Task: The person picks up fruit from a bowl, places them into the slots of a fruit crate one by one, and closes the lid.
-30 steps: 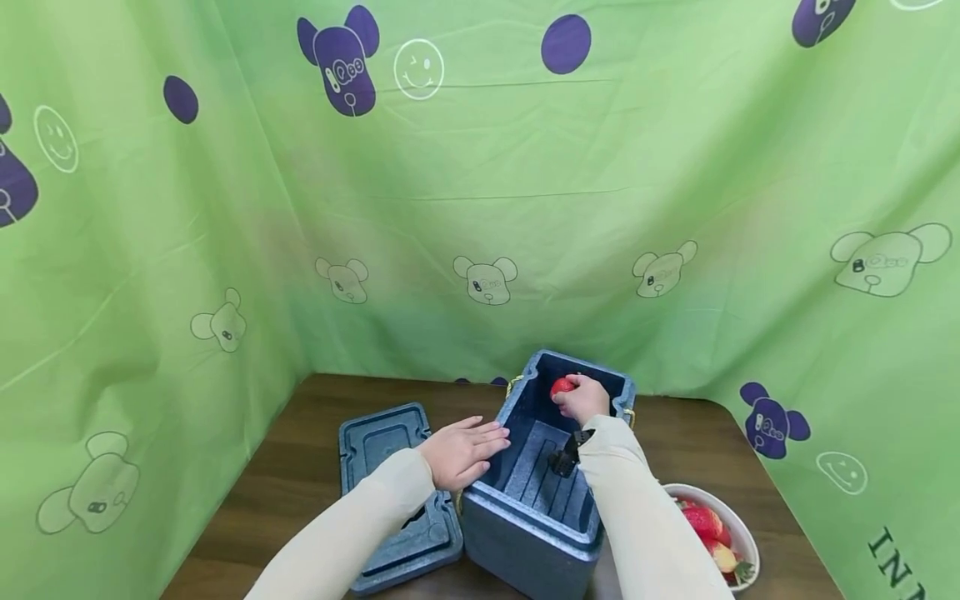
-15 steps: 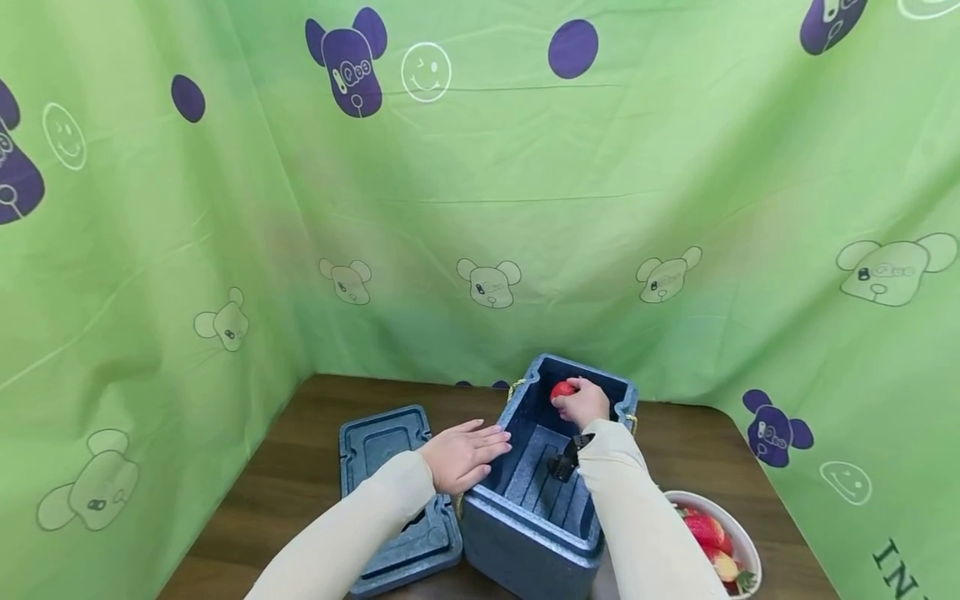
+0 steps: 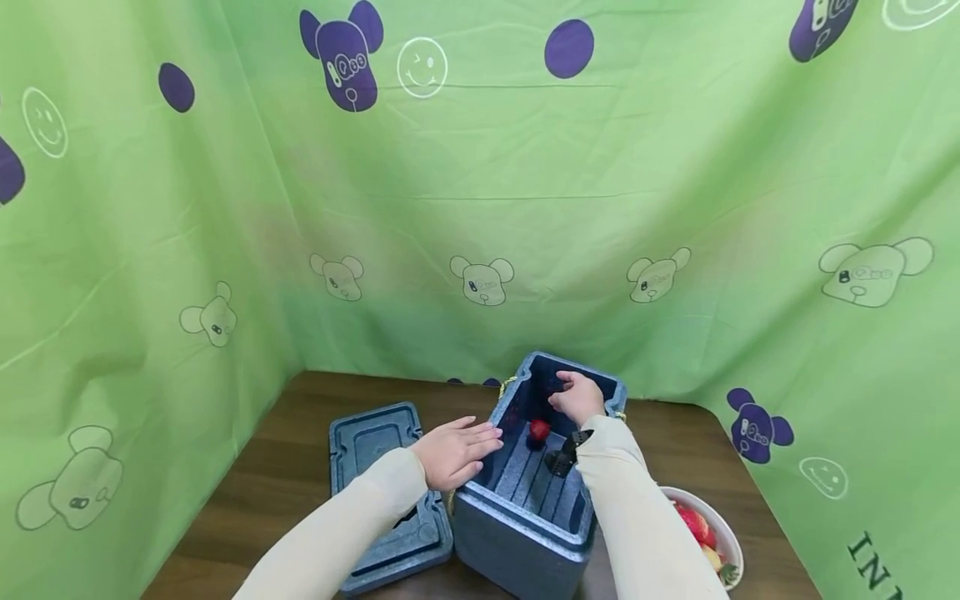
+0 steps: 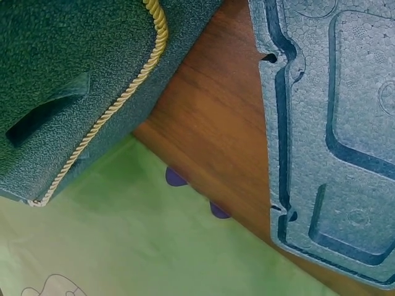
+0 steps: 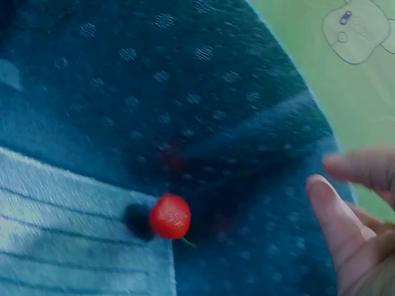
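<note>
A small round red fruit [image 5: 170, 216] with a thin green stem is inside the dark blue foam box [image 3: 517, 546], near its far end. My right hand [image 3: 579, 398] is over that end of the box, apart from the fruit. In the right wrist view its thumb and fingers stand apart, with nothing between them. My left hand [image 3: 452, 452] lies with straight fingers against the box's left rim, touching it. The left wrist view shows the box's outer wall with a yellow rope [image 4: 126, 95], but not the left hand.
The blue foam lid [image 3: 393, 537] lies on the wooden table [image 3: 247, 492] left of the box. A white bowl [image 3: 737, 546] with several red and yellowish fruits stands to the right, partly behind the right sleeve. A green printed curtain [image 3: 420, 200] rises behind and beside the table.
My right hand has let go of the red fruit, which has dropped from its fingertips into the box. The left hand stays at the rim. The head view has shifted slightly.
</note>
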Demonstrator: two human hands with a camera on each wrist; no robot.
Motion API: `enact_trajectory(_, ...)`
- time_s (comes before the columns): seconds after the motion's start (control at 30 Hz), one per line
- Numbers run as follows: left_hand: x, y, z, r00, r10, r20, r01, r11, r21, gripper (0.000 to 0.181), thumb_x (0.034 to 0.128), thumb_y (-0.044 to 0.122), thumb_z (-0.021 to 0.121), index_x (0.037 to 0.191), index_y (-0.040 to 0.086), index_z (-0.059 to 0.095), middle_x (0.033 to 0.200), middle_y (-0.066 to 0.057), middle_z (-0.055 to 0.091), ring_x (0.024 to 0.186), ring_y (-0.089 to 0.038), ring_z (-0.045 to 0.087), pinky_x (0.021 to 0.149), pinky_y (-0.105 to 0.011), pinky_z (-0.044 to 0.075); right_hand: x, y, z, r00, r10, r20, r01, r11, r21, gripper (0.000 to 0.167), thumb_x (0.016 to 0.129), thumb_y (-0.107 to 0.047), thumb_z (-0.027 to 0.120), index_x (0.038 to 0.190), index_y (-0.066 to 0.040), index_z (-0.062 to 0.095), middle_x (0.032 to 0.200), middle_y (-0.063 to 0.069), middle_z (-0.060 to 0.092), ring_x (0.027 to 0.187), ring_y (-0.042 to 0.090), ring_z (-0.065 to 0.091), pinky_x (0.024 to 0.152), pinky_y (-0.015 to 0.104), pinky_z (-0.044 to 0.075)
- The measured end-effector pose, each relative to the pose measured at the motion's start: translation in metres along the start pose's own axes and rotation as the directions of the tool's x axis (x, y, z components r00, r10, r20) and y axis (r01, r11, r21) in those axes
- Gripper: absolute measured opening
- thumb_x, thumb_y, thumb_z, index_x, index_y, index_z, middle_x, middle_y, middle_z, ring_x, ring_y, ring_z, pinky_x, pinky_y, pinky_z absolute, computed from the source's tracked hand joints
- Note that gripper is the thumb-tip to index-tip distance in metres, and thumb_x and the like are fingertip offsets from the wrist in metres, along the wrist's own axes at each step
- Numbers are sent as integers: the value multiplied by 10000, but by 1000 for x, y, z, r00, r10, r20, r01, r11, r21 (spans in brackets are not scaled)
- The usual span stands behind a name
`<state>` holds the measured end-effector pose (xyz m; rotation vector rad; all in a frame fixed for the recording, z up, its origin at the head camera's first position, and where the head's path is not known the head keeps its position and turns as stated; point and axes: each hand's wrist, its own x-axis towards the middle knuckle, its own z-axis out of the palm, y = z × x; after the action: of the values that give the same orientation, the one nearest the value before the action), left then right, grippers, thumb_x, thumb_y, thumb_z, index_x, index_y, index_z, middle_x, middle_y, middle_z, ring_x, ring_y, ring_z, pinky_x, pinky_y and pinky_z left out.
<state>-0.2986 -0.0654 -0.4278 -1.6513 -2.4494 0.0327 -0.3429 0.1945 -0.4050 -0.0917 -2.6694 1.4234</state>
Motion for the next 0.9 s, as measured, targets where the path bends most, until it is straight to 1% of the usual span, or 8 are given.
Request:
enact_trajectory(0.1,1,1,0,1000,11,2,-11,1000,15,432,981,202,417,1361,26,522,1412,-97,501,1343,-201,414,1116,-392,285,-3,-4,-15,996,-33,79,25,995,100,576,765,87,612,1309,166,437,1226,411,473,805,287,690,731,303,570)
enact_trajectory(0.2,2,2,1,1000,17,6,-17,999,30,431,984,204,415,1363,30,522,1412,-90,502,1342,-197,415,1114,-386,288,-7,-7,-37,986,-55,159,30,988,151,608,795,94,595,1349,180,361,1264,438,415,826,243,665,736,297,569)
enact_trajectory(0.37,2,2,-1,1000,7,24,-7,1000,25,433,989,206,408,1371,32,512,1416,-94,497,1347,-199,407,1116,-388,283,-12,4,-76,970,-22,240,2,997,82,642,832,40,605,1382,170,300,1275,444,396,820,221,670,699,301,573)
enact_trajectory(0.5,2,0,-3,1000,7,16,-7,999,37,428,985,200,416,1364,29,518,1410,-97,504,1343,-200,413,1114,-388,287,-17,16,-107,971,-4,239,7,1000,-10,641,848,9,613,1374,183,290,1250,439,441,779,208,678,694,333,577)
enact_trajectory(0.6,2,-1,-4,1000,14,11,-15,999,51,425,985,197,415,1358,24,521,1406,-102,508,1338,-204,420,1109,-388,294,-23,25,-129,975,6,221,13,997,-82,639,841,-4,631,1353,197,306,1178,409,522,729,182,680,675,335,578)
enact_trajectory(0.7,2,-1,-5,1000,14,13,-14,999,47,426,987,195,411,1360,19,517,1408,-105,504,1338,-210,420,1110,-389,294,-32,33,-148,976,17,215,14,990,-142,636,831,-23,645,1330,209,328,1039,332,630,688,138,665,639,323,576)
enact_trajectory(0.77,2,-1,-5,1000,12,19,-12,999,38,426,989,193,410,1363,16,512,1414,-106,498,1341,-214,416,1112,-390,290,-39,40,-158,976,26,215,9,987,-162,631,830,-26,646,1319,219,332,919,242,684,662,123,654,609,312,571)
enact_trajectory(0.9,1,0,-7,999,15,34,-17,999,35,431,991,194,406,1372,16,502,1421,-110,490,1346,-217,408,1113,-387,287,-52,56,-171,972,63,228,-28,987,-156,618,852,-20,636,1321,218,311,837,131,707,671,108,643,591,313,567)
